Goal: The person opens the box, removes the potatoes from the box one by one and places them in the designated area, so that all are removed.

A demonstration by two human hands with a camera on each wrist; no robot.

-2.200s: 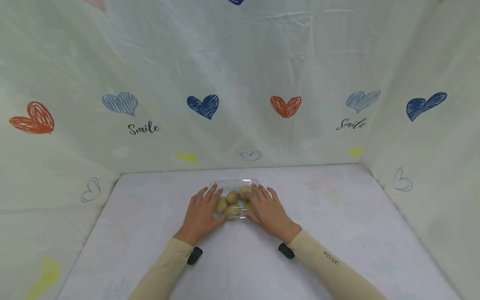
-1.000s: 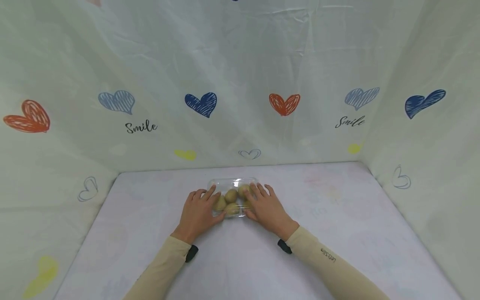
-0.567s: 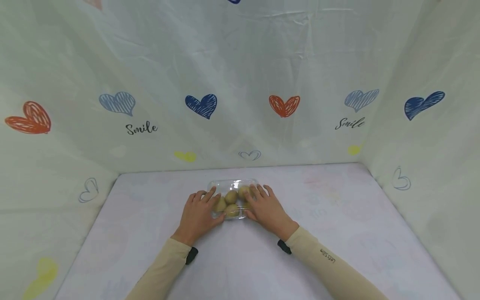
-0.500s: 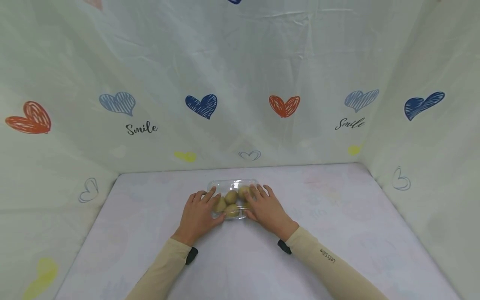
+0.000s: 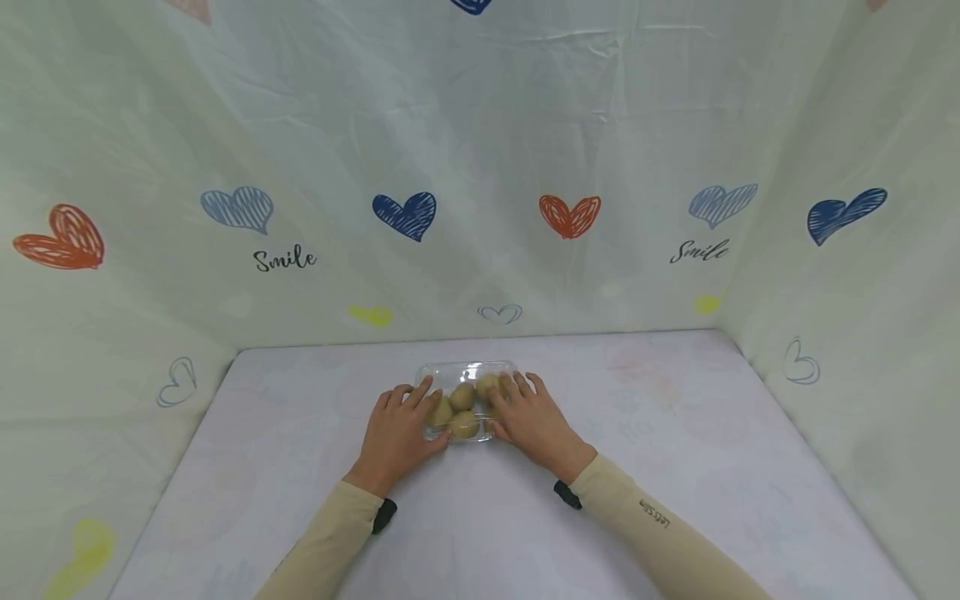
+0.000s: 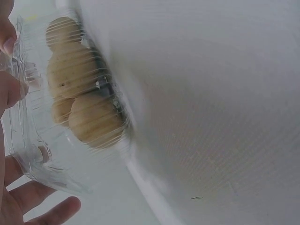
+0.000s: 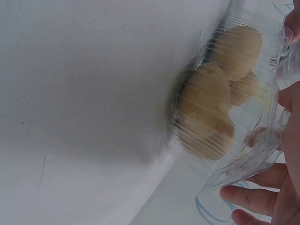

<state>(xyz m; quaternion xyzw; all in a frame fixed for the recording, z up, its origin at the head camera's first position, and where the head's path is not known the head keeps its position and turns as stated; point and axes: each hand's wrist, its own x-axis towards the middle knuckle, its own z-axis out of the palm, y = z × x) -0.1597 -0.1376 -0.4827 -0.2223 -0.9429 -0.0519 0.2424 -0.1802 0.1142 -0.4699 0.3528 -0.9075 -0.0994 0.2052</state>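
Observation:
A clear plastic box with several potatoes inside sits on the table between two hands. The left hand lies over its left end, fingers spread, thumb at the near edge. Over the right end lies the right hand, fingers also spread, thumb at the near corner. Through the ribbed side in the left wrist view, the potatoes show piled together. There the left fingers reach past the box's corner. The right wrist view shows straight right fingers touching the box's upper edge.
The table has a pale, faintly patterned cover. Behind and at both sides hangs a white curtain printed with hearts and the word Smile. A small dark device sits on the left wrist, and another dark device on the right wrist.
The head view has shifted slightly. Both hands stay on the ends of the box, with only tiny finger movements, and the potatoes keep their places.

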